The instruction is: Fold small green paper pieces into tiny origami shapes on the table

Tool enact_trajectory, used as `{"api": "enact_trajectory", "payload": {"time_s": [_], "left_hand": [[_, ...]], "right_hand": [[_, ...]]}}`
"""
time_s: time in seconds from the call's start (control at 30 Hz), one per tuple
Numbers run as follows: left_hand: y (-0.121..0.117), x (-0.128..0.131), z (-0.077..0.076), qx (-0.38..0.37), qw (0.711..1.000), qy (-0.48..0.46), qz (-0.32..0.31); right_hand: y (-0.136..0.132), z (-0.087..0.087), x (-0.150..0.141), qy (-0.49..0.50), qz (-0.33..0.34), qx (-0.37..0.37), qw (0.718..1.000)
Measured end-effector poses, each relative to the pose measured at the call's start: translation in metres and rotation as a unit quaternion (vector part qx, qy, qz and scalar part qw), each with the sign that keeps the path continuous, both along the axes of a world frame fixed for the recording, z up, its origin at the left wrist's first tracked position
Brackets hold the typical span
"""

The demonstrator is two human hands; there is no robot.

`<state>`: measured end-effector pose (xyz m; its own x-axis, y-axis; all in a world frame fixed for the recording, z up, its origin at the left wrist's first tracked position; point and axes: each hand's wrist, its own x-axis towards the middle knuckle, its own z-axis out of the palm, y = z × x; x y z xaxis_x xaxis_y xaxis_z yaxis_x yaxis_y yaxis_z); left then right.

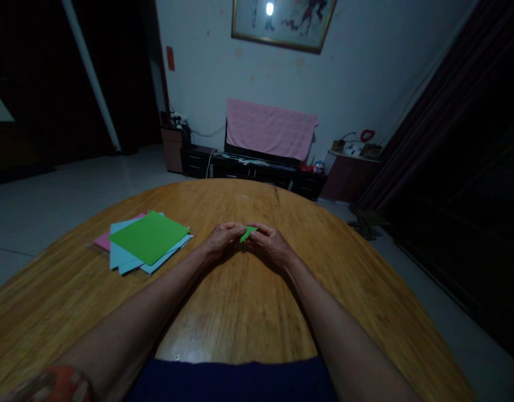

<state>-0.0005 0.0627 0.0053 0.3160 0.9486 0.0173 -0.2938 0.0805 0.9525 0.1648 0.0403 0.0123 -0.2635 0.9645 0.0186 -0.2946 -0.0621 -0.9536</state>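
Note:
A small piece of folded green paper (248,233) is held between my two hands, above the middle of the table. My left hand (224,237) pinches its left side, with the thumb on top. From the other side my right hand (272,243) grips it between thumb and fingers. Part of the paper is hidden by the fingertips, so its full shape cannot be made out. Left of my left forearm lies a loose stack of paper sheets, a green sheet (151,237) on top, with light blue sheets (119,260) and a pink sheet (101,241) sticking out beneath.
The round wooden table (235,312) spreads out around my arms. Beyond its far edge stands a low black cabinet (257,172) bearing a screen draped with a pink cloth (269,128). A side cabinet (349,176) with small items stands to the right, near a dark curtain (424,106).

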Motion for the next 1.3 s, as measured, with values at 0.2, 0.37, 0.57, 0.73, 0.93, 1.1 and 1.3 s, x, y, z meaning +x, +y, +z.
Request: {"api": "enact_trajectory", "payload": {"time_s": [0.2,0.37,0.57,0.73,0.93,1.1,1.3], "left_hand": [[0.002,0.0,-0.001,-0.023,0.999,-0.032,-0.017],[-0.003,0.005,0.001,-0.034,0.999,-0.028,0.026],[-0.015,0.009,0.011,-0.01,1.0,-0.01,0.027],[-0.015,0.005,0.012,0.007,0.999,0.029,-0.024],[-0.011,0.003,0.008,0.052,0.997,0.055,-0.037],[-0.009,0.002,0.003,0.035,0.997,0.046,-0.046],[-0.005,0.003,-0.006,0.051,0.997,0.053,-0.031]], "right_hand": [[0.003,-0.001,0.001,-0.029,0.002,0.025,0.999],[0.002,-0.004,-0.004,-0.01,0.005,0.039,0.999],[0.005,-0.008,-0.005,-0.02,-0.022,0.033,0.999],[0.005,-0.007,-0.002,0.018,-0.028,-0.001,0.999],[0.004,-0.007,0.001,0.013,-0.022,-0.009,1.0],[-0.001,-0.001,0.001,-0.056,-0.054,-0.011,0.997],[-0.001,0.002,-0.004,-0.14,-0.094,0.075,0.983]]}}
